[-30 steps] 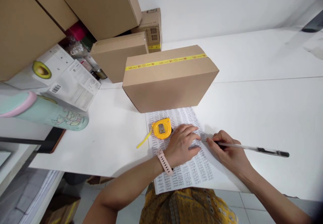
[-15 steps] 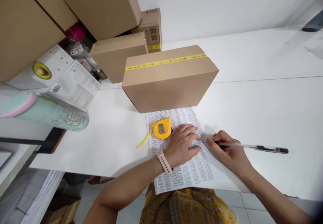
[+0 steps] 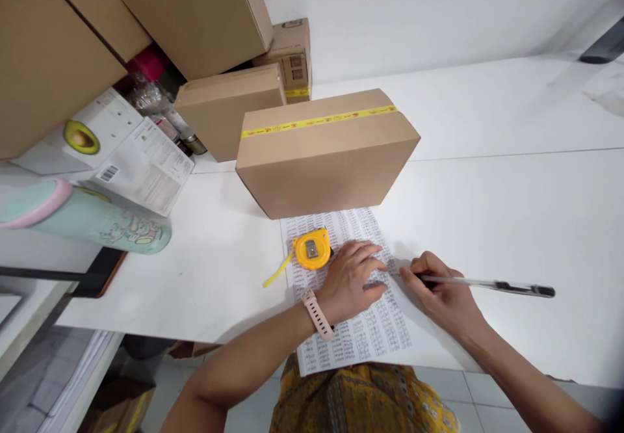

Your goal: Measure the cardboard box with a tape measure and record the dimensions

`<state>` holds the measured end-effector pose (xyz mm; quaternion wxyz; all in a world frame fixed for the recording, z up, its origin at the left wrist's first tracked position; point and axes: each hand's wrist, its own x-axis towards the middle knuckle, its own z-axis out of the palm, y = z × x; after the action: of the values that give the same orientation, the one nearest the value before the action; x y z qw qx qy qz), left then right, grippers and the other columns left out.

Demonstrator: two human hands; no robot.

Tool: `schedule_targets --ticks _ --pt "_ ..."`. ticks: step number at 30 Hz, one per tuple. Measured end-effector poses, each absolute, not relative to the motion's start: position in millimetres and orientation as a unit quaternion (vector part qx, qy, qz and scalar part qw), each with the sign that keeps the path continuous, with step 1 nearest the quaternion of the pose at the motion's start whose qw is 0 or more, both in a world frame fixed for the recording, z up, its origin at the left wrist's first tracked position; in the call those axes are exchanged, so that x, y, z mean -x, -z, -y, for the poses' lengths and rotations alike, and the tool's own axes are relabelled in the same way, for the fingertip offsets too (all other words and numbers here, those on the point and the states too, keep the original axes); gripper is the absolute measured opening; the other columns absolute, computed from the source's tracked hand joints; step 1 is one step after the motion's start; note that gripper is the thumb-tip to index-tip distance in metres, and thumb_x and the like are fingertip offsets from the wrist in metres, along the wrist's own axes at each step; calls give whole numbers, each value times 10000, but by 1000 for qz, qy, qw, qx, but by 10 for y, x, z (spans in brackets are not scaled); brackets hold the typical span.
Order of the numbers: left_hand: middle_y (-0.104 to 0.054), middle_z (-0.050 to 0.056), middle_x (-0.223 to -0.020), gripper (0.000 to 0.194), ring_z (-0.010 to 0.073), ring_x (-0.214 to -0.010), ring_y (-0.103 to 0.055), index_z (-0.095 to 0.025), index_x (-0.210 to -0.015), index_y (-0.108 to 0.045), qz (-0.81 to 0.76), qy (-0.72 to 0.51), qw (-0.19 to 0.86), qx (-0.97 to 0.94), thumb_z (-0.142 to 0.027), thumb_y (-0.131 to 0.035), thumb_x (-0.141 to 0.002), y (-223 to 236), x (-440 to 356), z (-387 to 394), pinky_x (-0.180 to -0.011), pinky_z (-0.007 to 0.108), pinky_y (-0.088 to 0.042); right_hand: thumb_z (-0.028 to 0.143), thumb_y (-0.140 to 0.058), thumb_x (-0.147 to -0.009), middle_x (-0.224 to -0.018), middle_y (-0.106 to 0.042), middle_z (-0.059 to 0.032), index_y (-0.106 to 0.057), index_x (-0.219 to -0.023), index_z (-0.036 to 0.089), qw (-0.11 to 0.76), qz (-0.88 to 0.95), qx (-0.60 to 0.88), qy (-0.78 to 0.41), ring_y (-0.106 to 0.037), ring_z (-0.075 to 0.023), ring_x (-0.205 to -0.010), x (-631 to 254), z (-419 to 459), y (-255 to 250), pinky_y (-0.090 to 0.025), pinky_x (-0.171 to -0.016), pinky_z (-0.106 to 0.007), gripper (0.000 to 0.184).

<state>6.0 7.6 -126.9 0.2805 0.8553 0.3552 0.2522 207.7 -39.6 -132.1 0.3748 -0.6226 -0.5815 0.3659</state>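
Note:
A printed sheet of small figures (image 3: 370, 329) lies at the front edge of the white table (image 3: 511, 218). My left hand (image 3: 353, 278) rests flat on the sheet, fingers stretched out, a pink watch on its wrist. My right hand (image 3: 441, 290) is closed round a clear pen (image 3: 487, 285), its tip touching the sheet just right of my left fingers. A yellow tape measure (image 3: 312, 249) sits on the sheet beside my left hand. Behind it stands a cardboard box (image 3: 324, 153) sealed with yellow tape.
More cardboard boxes (image 3: 229, 104) are stacked at the back left. A white avocado-printed box (image 3: 112, 144) and a mint-green bottle (image 3: 92, 218) lie at the left. A dark tablet edge (image 3: 97, 270) shows under the bottle. Floor tiles lie below the table edge.
The pen's far end has dipped a little; my hands stay on the sheet. The view has shifted very slightly.

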Motion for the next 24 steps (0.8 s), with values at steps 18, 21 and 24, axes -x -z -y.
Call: schedule_targets --ticks 18,21,24 --pt "-647 81 -1319 179 240 -1276 -532 -185 -1002 -674 -350 -258 265 -861 -240 -718 -838 1284 -63 -81 -1126 451 -420 423 -608 -924 -608 -495 38 -456 -758 251 370 576 635 -358 -402 -123 -505 -2086 398 1320 -312 -446 -269 283" --pt "-648 81 -1315 172 245 -1276 -539 -192 -995 -674 -350 -260 266 -860 -237 -720 -835 1279 -64 -80 -1127 458 -418 420 -607 -925 -604 -494 39 -457 -759 252 370 577 636 -355 -397 -121 -501 -2081 396 1305 -317 -443 -268 280" --pt "-648 83 -1312 168 249 -1276 -541 -193 -995 -675 -351 -260 269 -858 -231 -715 -836 1280 -65 -80 -1125 466 -419 423 -604 -922 -608 -496 37 -458 -754 252 372 578 640 -344 -397 -122 -502 -2075 390 1306 -315 -439 -266 281"
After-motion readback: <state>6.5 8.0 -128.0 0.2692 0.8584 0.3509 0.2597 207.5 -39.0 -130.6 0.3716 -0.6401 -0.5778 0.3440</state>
